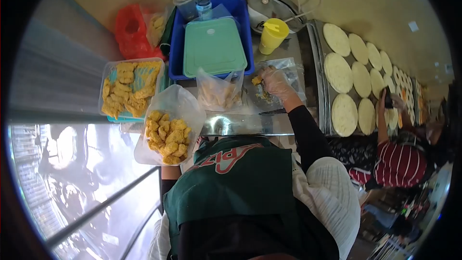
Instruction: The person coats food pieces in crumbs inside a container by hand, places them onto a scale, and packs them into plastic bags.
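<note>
My right hand, in a clear plastic glove, pinches a piece of fried chicken. Below it lies a clear plastic sheet strewn with crumbs. A translucent plastic tub of small fried chicken pieces juts past the counter edge. My left forearm runs up under this tub and appears to hold it; the left fingers are hidden. Between the hands stands a clear bag with pale breaded pieces inside. At left, a clear container holds larger fried chicken pieces.
Behind are a blue tray with a green lid and water bottle, a yellow cup, and a red bag. Flat dough rounds line the right side, where another person stands.
</note>
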Demonstrator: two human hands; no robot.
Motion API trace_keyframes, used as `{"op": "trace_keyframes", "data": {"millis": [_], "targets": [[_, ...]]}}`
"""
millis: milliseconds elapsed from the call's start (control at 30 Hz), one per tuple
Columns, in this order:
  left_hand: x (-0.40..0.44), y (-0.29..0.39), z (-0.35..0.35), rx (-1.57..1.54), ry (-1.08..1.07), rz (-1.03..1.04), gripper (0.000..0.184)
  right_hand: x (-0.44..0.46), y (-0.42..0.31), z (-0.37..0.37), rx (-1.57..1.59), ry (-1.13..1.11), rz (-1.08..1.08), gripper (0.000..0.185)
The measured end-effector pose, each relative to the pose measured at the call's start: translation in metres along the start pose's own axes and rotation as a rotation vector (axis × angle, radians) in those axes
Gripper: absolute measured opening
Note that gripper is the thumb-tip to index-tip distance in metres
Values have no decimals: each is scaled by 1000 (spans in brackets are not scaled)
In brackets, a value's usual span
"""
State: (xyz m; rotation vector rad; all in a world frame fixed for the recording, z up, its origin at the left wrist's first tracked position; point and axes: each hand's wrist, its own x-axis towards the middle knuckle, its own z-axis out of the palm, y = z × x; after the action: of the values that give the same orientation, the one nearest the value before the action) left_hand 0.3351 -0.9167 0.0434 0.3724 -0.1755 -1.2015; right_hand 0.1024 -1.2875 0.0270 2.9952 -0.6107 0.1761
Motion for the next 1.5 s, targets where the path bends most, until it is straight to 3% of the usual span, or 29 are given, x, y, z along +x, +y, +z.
{"op": "trace_keyframes", "data": {"millis": [167, 367, 467, 567, 667, 767, 867, 967, 1067, 1267, 1367, 1500], "targets": [[-14, -29, 5, -14, 65, 73, 77, 5, -2, -4, -198, -198, -158, 17], [-22, -45, 6, -38, 88, 129, 76, 11, 10, 15, -256, -139, -300, 13], [-19, -45, -1, -51, 69, 141, 75, 18, 10, 8, -170, -132, -273, 13], [-10, -38, -14, -55, 4, 133, 74, 20, 11, -1, 35, -138, -50, 14], [-2, -30, -26, -56, -59, 111, 73, 21, 8, -46, 475, 82, 192, 20], [8, -24, -17, -27, -11, 72, 69, 27, -13, -124, 1244, 241, 414, 29], [23, -18, 4, 8, -18, -18, 70, 33, -59, -194, 1883, 443, 314, 35], [34, -15, 17, 69, -45, -82, 82, 36, -95, -227, 1951, 457, 260, 36], [41, -20, 28, -188, -128, -30, 80, 28, -108, -237, 1758, 178, 416, 36], [37, 1, 34, -222, -117, -19, 83, 32, -127, -239, 1509, -62, 530, 34], [28, 4, 20, -40, -13, -9, 85, 35, -123, -244, 1569, -89, 485, 32], [22, 4, 0, -80, -30, 19, 87, 36, -116, -265, 1673, 106, 502, 28]]}}
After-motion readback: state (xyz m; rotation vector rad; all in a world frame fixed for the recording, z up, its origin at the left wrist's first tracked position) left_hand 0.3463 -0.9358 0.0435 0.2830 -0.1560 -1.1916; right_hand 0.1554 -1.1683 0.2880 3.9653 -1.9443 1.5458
